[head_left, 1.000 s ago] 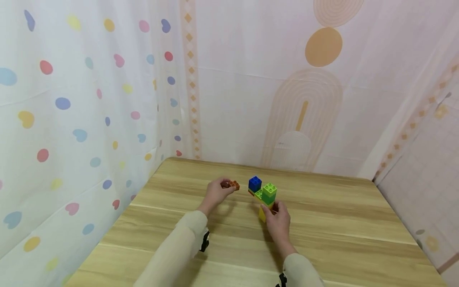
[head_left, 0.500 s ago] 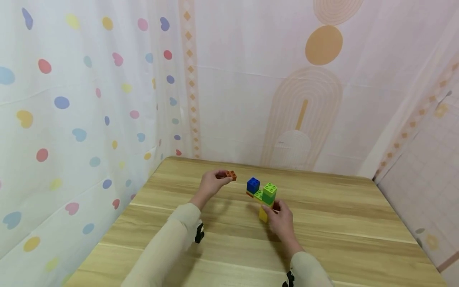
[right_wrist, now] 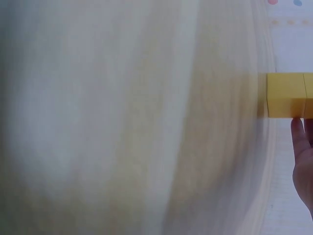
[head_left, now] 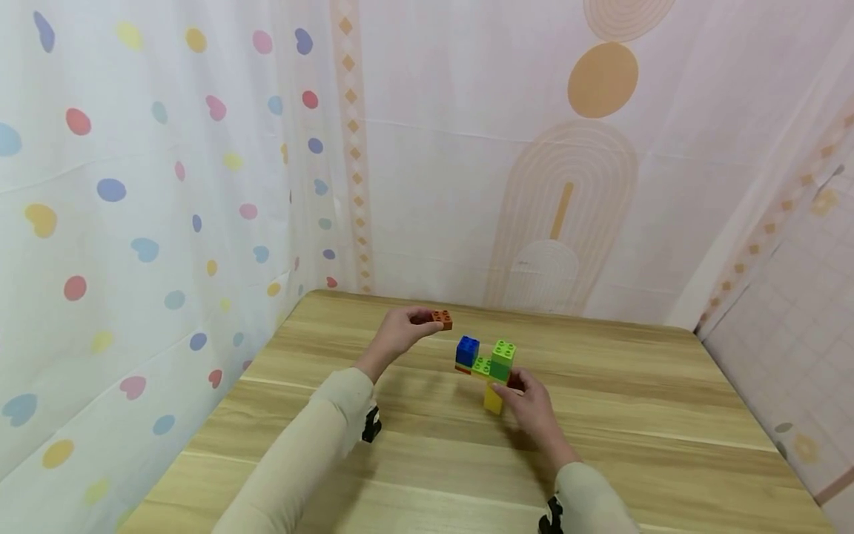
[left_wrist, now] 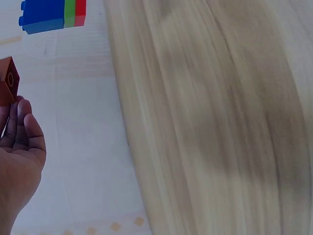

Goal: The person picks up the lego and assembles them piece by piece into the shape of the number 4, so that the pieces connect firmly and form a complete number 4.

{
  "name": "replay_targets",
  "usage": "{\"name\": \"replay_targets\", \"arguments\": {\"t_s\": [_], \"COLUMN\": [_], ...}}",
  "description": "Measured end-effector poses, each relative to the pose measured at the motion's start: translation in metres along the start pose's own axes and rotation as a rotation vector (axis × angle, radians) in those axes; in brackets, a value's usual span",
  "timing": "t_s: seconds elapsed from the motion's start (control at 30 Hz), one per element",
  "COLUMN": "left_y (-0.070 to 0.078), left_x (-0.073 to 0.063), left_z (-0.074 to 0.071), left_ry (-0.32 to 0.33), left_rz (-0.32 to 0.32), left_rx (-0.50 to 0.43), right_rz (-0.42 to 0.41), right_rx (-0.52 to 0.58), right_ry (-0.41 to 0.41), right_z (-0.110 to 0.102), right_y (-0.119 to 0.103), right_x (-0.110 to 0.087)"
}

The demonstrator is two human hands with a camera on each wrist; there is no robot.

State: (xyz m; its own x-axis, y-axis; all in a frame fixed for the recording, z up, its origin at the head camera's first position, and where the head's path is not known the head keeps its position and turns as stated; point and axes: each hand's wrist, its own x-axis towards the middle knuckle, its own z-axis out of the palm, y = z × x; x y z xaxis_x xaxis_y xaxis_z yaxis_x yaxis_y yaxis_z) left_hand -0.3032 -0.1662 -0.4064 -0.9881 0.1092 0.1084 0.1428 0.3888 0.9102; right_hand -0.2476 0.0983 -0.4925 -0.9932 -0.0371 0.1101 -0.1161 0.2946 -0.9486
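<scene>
My left hand (head_left: 399, 331) pinches a small orange-brown toy brick (head_left: 443, 320) with studs on top, held up left of the joined bricks. In the left wrist view the brick (left_wrist: 9, 81) shows its hollow underside. My right hand (head_left: 531, 404) grips the joined toy bricks at their yellow column (head_left: 493, 397). From that column a light green piece (head_left: 481, 366) reaches left, with a blue brick (head_left: 468, 351) over green and red layers at its end. A lime brick (head_left: 503, 351) on a darker green one rises above the column. The right wrist view shows yellow bricks (right_wrist: 286, 95) at the fingertips.
The wooden table (head_left: 427, 460) spreads under both arms. Its far edge meets a hanging patterned curtain (head_left: 427, 185), and a dotted curtain (head_left: 147, 245) runs along the left. Black wrist straps (head_left: 371, 424) show at the sleeves.
My left hand has lifted the orange-brown brick higher and farther back, then moved it right. My right hand has turned the joined bricks slightly, so the blue end sits a little nearer and more left.
</scene>
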Motion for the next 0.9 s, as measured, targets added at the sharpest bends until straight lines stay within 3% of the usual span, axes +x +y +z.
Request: {"name": "replay_targets", "arguments": {"t_s": [0.23,0.43,0.67,0.9], "left_y": [0.009,0.015,0.018,0.016], "left_x": [-0.002,-0.005,-0.006,-0.009], "left_z": [0.002,0.007,0.014,0.018], "left_ry": [-0.078,-0.149,-0.223,-0.247], "left_rz": [0.006,0.074,0.104,0.113], "left_rx": [0.016,0.076,0.096,0.081], "right_rz": [0.037,0.047,0.070,0.039], "right_rx": [-0.002,-0.018,-0.034,-0.022], "right_ry": [-0.108,-0.161,-0.181,-0.197], "right_z": [-0.011,-0.019,-0.025,-0.024], "right_y": [0.002,0.003,0.001,0.002], "right_x": [0.005,0.006,0.008,0.011]}}
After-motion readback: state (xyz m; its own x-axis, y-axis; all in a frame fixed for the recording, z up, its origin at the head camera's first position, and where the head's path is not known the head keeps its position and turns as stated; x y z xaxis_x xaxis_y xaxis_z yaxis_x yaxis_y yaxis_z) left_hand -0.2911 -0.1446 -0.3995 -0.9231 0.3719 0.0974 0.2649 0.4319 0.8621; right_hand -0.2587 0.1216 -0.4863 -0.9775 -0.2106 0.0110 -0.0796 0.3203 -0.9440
